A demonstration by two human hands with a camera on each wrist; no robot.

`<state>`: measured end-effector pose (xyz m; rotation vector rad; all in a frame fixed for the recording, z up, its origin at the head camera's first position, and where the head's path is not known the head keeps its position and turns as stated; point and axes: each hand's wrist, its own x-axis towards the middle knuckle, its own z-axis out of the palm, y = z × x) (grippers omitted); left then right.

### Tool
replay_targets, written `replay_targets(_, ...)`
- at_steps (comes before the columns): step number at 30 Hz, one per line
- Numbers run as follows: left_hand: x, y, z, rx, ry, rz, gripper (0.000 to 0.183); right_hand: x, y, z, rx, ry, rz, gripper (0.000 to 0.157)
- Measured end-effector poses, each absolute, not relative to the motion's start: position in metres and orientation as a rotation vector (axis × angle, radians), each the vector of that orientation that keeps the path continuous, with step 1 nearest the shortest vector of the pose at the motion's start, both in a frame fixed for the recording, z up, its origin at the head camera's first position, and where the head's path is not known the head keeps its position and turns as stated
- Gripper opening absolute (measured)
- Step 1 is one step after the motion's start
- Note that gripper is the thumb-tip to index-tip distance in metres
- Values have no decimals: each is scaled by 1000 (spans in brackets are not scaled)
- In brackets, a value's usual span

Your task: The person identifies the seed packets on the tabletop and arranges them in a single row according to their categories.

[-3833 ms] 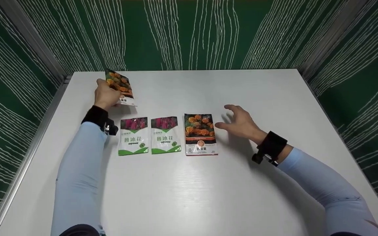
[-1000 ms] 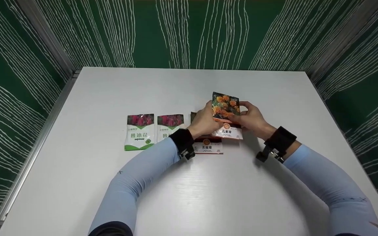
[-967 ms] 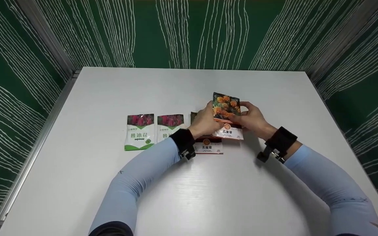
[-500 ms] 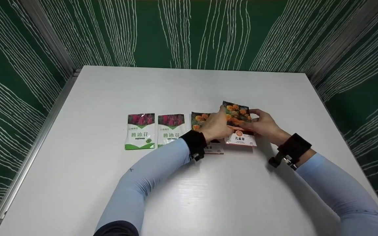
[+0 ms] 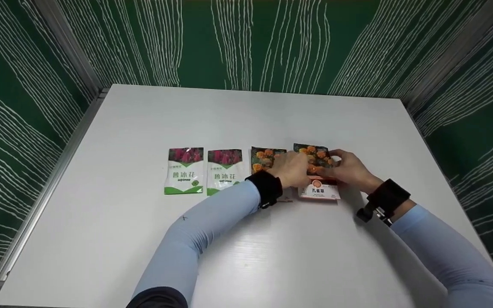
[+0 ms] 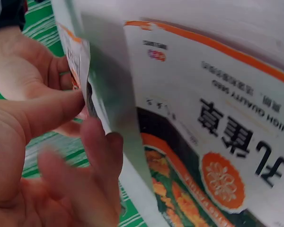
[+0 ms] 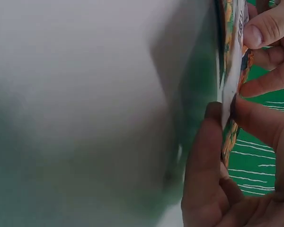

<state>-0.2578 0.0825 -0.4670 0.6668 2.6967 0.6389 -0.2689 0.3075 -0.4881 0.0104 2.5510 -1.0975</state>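
A seed packet with orange flowers (image 5: 318,191) is held at the right end of a row, low over the white table, lower edge toward me. My left hand (image 5: 291,168) pinches its left edge between thumb and finger, with another finger blurred in the left wrist view. On its right edge, my right hand (image 5: 351,172) grips with the thumb (image 7: 260,118) on the front and a finger behind. A matching orange-flower seed packet (image 5: 260,157) lies on the table, partly hidden under my left hand; its printed front (image 6: 236,127) shows large in the left wrist view.
Two white and green seed packets, one at the far left (image 5: 183,173) and one nearer (image 5: 225,171), lie flat in the same row. The white table (image 5: 238,248) ends at green walls (image 5: 203,47) with white lines behind and at both sides.
From the left, the held packet came over to the right end, where my right hand joined the left on it. In the last second both hands moved right and lowered it toward the table.
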Motion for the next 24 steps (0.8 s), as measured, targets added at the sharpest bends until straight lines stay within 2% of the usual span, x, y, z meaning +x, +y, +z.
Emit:
replay_targets(3, -258, 85, -469, 680, 2717, 509, 40, -267, 306, -489, -29, 2624, -998, 102)
replay_targets(9, -257, 92, -468, 746, 2753, 284, 16, -267, 306, -489, -96, 2743, -830, 101)
replay_targets(18, -254, 99, -467, 773, 2790, 92, 20, -264, 303, -482, -196, 2885, -460, 100)
replay_targets(24, -256, 91, -472, 809, 2795, 155, 21, -265, 296, -477, -265, 2932, -290, 89)
